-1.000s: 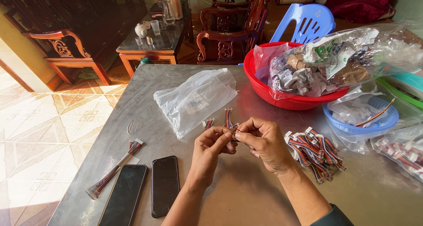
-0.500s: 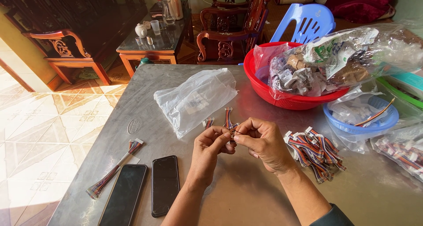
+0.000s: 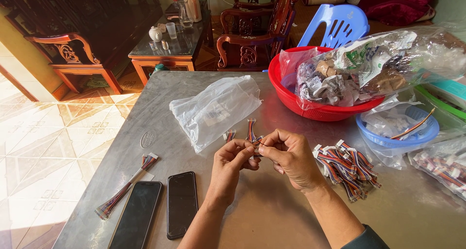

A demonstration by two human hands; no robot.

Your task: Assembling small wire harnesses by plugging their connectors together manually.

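Observation:
Both hands meet above the middle of a grey metal table [image 3: 272, 220]. My left hand [image 3: 232, 167] and my right hand [image 3: 290, 157] pinch the same small multicoloured wire harness [image 3: 252, 135], whose white connector ends stick up between the fingertips. A pile of similar striped wire harnesses [image 3: 348, 165] lies just right of my right hand. A clear plastic bag [image 3: 216, 109] rests on the table beyond my left hand.
Two dark phones [image 3: 182, 203] lie at the near left beside a long wire bundle [image 3: 125, 190]. A red basin [image 3: 310, 106] holds bagged packets; a blue basket [image 3: 398, 130] stands to its right. Wooden chairs, a glass-topped table and a blue plastic chair [image 3: 335, 23] stand behind.

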